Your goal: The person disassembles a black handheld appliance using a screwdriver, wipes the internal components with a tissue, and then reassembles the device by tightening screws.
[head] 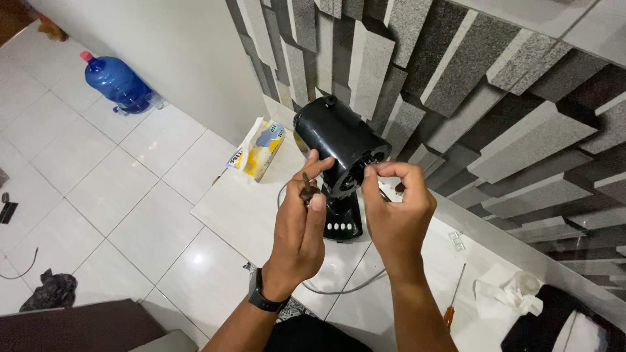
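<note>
A black fan motor housing point(339, 133) stands on its black base with a row of white buttons point(343, 226) on the white tabletop point(241, 208). My left hand point(301, 228) presses a thumb against the housing and holds a small dark piece, perhaps a screw or tool point(306, 188), between its fingers. My right hand point(394, 208) pinches something tiny at the front face of the housing; what it pinches is too small to tell. A dark watch point(264, 298) is on my left wrist.
A tissue box point(257, 148) lies at the table's far end. A screwdriver with an orange handle point(452, 301), white cloth point(512, 290) and a dark cloth point(554, 322) lie at the right. A grey cord point(339, 287) runs under my hands. A blue water jug point(117, 81) stands on the tiled floor.
</note>
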